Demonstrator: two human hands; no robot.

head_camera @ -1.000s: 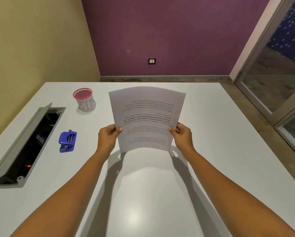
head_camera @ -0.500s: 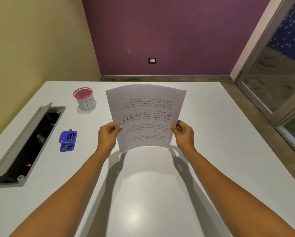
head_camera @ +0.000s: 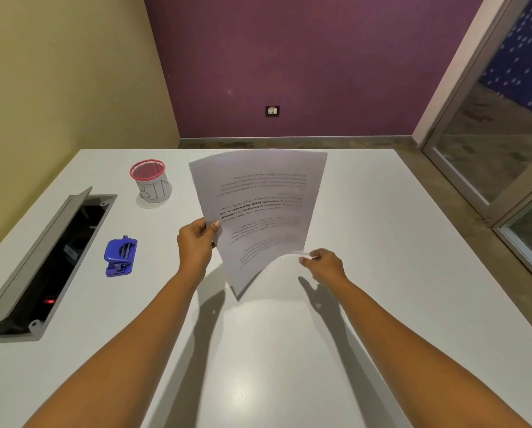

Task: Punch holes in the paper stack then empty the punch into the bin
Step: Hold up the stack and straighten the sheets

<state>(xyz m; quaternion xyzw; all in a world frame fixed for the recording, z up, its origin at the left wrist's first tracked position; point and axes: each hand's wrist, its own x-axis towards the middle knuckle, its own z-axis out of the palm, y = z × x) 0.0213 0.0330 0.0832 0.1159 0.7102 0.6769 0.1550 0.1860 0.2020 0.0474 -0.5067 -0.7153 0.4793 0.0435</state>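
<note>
Up above the white table [head_camera: 366, 273], the person is holding the paper stack [head_camera: 260, 211] in the air with both hands, the printed sheets appearing upside down to the camera. The left hand [head_camera: 195, 245] is gripping the stack's left edge, thumb pressing on the front face and fingers curling behind. The right hand [head_camera: 324, 267] is pinching the lower right corner between thumb and fingertips, and that corner is bending toward the viewer so that the bottom edge is curving and the lower left corner is pointing down at the tabletop. The lowest part of the stack is motion-blurred, so whether it is touching the table is hard to tell; it seems to be hanging just above it, casting a shadow beneath.

Off to the left, well apart from the hands, the blue hole punch [head_camera: 120, 257] is lying flat on the table. Beyond it, toward the far edge, the bin [head_camera: 151, 183] is standing upright, a small white cup with a pink mesh rim and "BIN" written on its side. Further left, a grey cable hatch [head_camera: 33, 261] in the table is standing open, its lid tilting up.
</note>
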